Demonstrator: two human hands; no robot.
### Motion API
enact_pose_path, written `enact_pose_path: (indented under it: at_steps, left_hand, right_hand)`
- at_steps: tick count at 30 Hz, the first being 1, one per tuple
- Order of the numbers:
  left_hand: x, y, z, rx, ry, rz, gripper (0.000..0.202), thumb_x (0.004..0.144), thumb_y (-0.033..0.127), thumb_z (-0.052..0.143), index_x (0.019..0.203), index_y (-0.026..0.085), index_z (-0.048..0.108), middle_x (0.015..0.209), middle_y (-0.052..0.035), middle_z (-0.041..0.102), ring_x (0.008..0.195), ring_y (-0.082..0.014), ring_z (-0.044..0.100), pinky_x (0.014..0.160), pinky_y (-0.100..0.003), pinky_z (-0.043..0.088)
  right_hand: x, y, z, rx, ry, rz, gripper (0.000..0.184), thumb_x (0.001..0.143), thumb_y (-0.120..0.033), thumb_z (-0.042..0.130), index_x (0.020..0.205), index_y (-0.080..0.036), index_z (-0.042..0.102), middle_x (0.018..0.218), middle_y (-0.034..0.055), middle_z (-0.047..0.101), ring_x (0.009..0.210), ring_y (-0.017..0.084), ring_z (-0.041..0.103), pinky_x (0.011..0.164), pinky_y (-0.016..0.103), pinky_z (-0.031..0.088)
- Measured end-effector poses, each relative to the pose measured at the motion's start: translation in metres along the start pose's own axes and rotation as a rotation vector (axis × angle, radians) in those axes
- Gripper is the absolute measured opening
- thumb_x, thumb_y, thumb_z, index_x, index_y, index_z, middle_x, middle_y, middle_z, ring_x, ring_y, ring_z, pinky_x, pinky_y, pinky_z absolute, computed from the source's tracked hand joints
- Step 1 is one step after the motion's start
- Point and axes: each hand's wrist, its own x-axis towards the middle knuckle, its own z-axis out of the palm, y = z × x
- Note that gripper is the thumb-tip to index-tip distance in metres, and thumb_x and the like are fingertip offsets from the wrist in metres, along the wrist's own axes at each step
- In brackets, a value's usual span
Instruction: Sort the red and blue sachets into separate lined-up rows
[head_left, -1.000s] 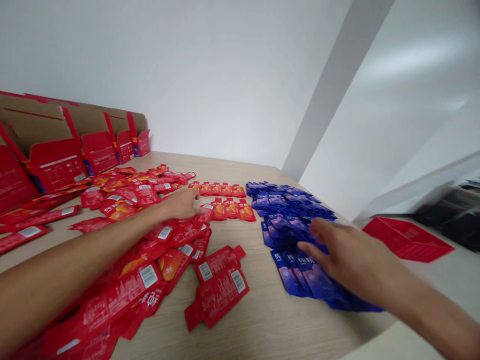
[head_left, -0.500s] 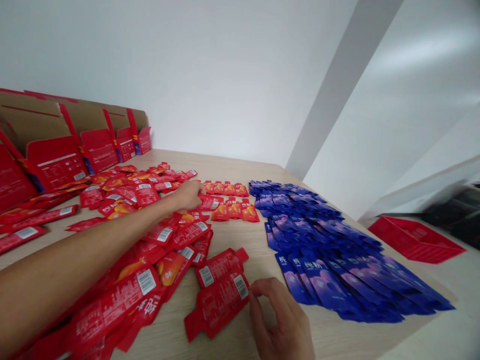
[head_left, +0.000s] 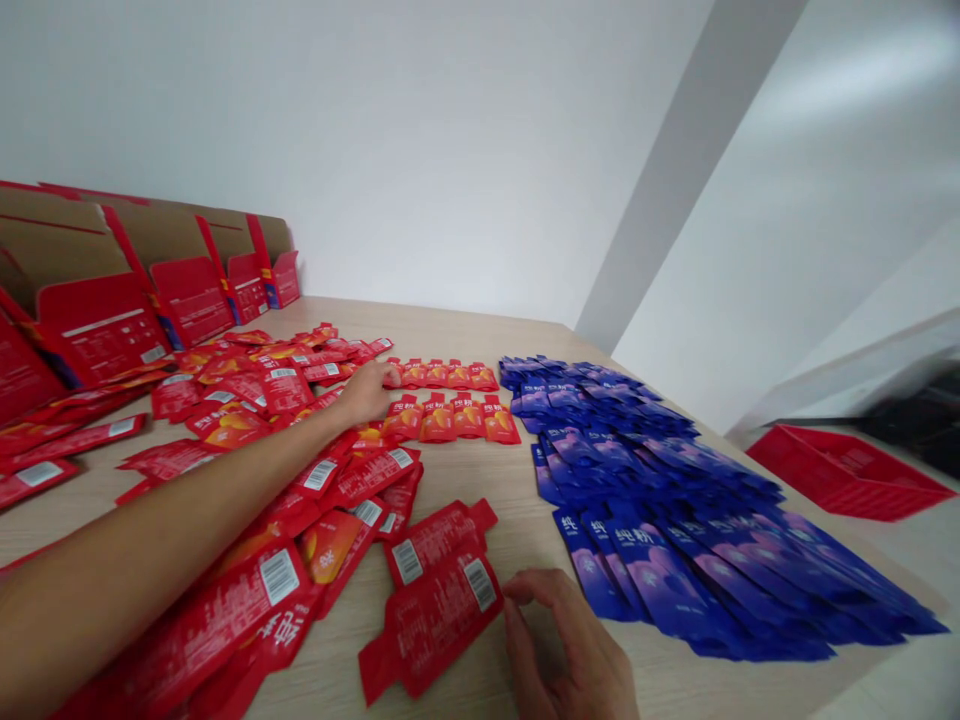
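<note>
My left hand [head_left: 366, 393] reaches across the red pile to the left end of two rows of small red pouches. Its fingers are curled together near the leftmost pouch [head_left: 403, 419] of the front row; what they hold, if anything, is hidden. That pouch lies face up like its neighbours. At the bottom, my right hand [head_left: 570, 645] has thumb and forefinger pinched at the right edge of a red pouch [head_left: 442, 622], which lies barcode side up. Another red pouch [head_left: 431, 545] lies partly beneath it, also barcode up.
A loose heap of red pouches [head_left: 281, 388] covers the left of the table [head_left: 487, 490]. Overlapping rows of blue pouches [head_left: 645, 550] lie on the right. Open red cartons [head_left: 191, 300] line the back left. A red bin [head_left: 847, 470] stands beyond the right edge.
My left hand has moved slightly left. The red pouch at its fingers, earlier barcode up, now lies face up at the left end of the front row. My right hand stays at the pouch edge.
</note>
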Motion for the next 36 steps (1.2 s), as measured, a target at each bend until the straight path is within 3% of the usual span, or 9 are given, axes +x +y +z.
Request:
enact_pose_path:
  at_steps: [4, 8, 11, 14, 20, 25, 29, 32, 36]
  left_hand:
    - [-0.020, 0.011, -0.004, 0.047, -0.137, -0.014, 0.056, 0.090, 0.048, 0.073, 0.134, 0.014, 0.065, 0.124, -0.0189, 0.076, 0.115, -0.0353, 0.071, 0.102, -0.046, 0.053]
    - [-0.038, 0.008, -0.021, 0.031, -0.283, -0.013, 0.080, 0.069, 0.052, 0.086, 0.138, 0.018, 0.064, 0.126, -0.0158, 0.078, 0.114, -0.0351, 0.072, 0.094, -0.036, 0.054]
    - [-0.038, -0.004, -0.033, 0.010, -0.341, -0.072, 0.073, 0.057, 0.044, 0.090, 0.123, 0.020, 0.070, 0.102, -0.0082, 0.080, 0.094, -0.0308, 0.074, 0.079, -0.033, 0.053]
    - [-0.033, -0.011, -0.037, -0.049, -0.395, -0.129, 0.058, 0.046, 0.048, 0.093, 0.093, 0.022, 0.072, 0.081, -0.0021, 0.076, 0.079, -0.0265, 0.069, 0.067, -0.030, 0.049]
    - [-0.025, -0.007, -0.047, -0.218, -0.427, -0.171, 0.043, 0.048, 0.049, 0.092, 0.064, 0.022, 0.064, 0.060, 0.0027, 0.060, 0.061, -0.0176, 0.052, 0.057, -0.027, 0.037]
    - [-0.015, -0.005, -0.091, -0.365, -0.333, -0.172, 0.048, 0.048, 0.030, 0.098, 0.060, 0.021, 0.053, 0.056, 0.0049, 0.049, 0.056, -0.0120, 0.039, 0.053, -0.026, 0.029]
    - [-0.010, -0.010, -0.110, -0.482, -0.109, -0.231, 0.033, 0.069, 0.014, 0.090, 0.078, 0.020, 0.058, 0.063, 0.0052, 0.051, 0.058, -0.0115, 0.044, 0.055, -0.023, 0.035]
    - [-0.011, -0.019, -0.097, -0.529, 0.040, -0.346, 0.027, 0.081, 0.008, 0.082, 0.091, 0.019, 0.059, 0.066, 0.0063, 0.053, 0.056, -0.0113, 0.050, 0.054, -0.023, 0.039]
    - [-0.013, -0.028, -0.057, -0.553, 0.100, -0.483, 0.021, 0.092, 0.012, 0.079, 0.088, 0.017, 0.059, 0.066, 0.0069, 0.056, 0.052, -0.0091, 0.050, 0.050, -0.021, 0.039]
  right_hand:
    - [0.000, 0.001, 0.001, 0.010, -0.052, -0.014, 0.015, 0.102, -0.015, 0.056, 0.103, -0.027, 0.065, 0.087, 0.0023, 0.074, 0.078, 0.020, 0.074, 0.070, 0.031, 0.059]
    - [-0.001, 0.002, 0.002, 0.018, -0.058, -0.045, 0.019, 0.101, -0.011, 0.057, 0.106, -0.027, 0.065, 0.090, 0.0018, 0.074, 0.082, 0.020, 0.074, 0.074, 0.031, 0.059]
    - [-0.002, 0.003, 0.004, 0.021, -0.077, -0.056, 0.019, 0.101, -0.011, 0.057, 0.107, -0.027, 0.065, 0.090, 0.0019, 0.075, 0.082, 0.022, 0.074, 0.074, 0.033, 0.059]
    - [-0.003, 0.005, 0.005, 0.023, -0.103, -0.058, 0.019, 0.101, -0.012, 0.058, 0.108, -0.028, 0.064, 0.092, 0.0014, 0.075, 0.084, 0.022, 0.074, 0.079, 0.034, 0.060]
    - [-0.007, 0.009, 0.005, -0.009, -0.093, -0.048, 0.020, 0.101, -0.014, 0.059, 0.111, -0.029, 0.067, 0.096, 0.0014, 0.078, 0.089, 0.023, 0.077, 0.087, 0.037, 0.062]
    - [-0.009, 0.011, 0.004, -0.024, -0.129, -0.065, 0.015, 0.104, -0.016, 0.059, 0.111, -0.027, 0.066, 0.098, 0.0019, 0.079, 0.092, 0.021, 0.077, 0.092, 0.036, 0.062]
    - [-0.009, 0.013, 0.004, -0.048, -0.112, -0.095, 0.014, 0.105, -0.017, 0.059, 0.115, -0.025, 0.066, 0.102, 0.0042, 0.079, 0.096, 0.022, 0.077, 0.095, 0.036, 0.062]
    - [-0.009, 0.012, 0.005, -0.040, -0.132, -0.093, 0.013, 0.106, -0.017, 0.059, 0.112, -0.026, 0.066, 0.098, 0.0035, 0.078, 0.095, 0.022, 0.077, 0.094, 0.036, 0.062]
    - [-0.007, 0.012, 0.004, -0.014, -0.152, -0.105, 0.014, 0.105, -0.016, 0.058, 0.112, -0.025, 0.065, 0.095, 0.0031, 0.076, 0.090, 0.021, 0.075, 0.090, 0.034, 0.062]
